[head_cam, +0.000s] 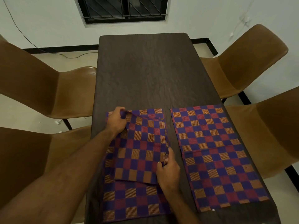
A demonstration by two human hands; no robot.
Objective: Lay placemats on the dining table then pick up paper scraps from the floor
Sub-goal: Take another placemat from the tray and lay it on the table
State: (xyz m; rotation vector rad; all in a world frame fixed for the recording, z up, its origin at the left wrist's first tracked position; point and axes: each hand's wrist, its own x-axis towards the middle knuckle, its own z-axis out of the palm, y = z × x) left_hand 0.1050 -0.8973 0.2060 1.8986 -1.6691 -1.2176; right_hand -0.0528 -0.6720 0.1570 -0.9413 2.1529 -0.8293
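Observation:
Checkered placemats in blue, red and orange lie on the near half of the dark wooden dining table (145, 65). One placemat (216, 156) is spread flat on the near right. Another placemat (134, 201) lies flat on the near left. Above it I hold a folded placemat (142, 149), lifted slightly. My left hand (117, 121) pinches its far left corner. My right hand (168, 170) grips its near right edge. Small white paper scraps (58, 122) lie on the floor at the left, between the chairs.
Two brown chairs stand on each side: far left (48, 88), near left (32, 159), far right (246, 62), near right (271, 135). A barred window (124, 8) is in the white wall beyond the table. A thin cable (69, 56) runs along the floor at the back left.

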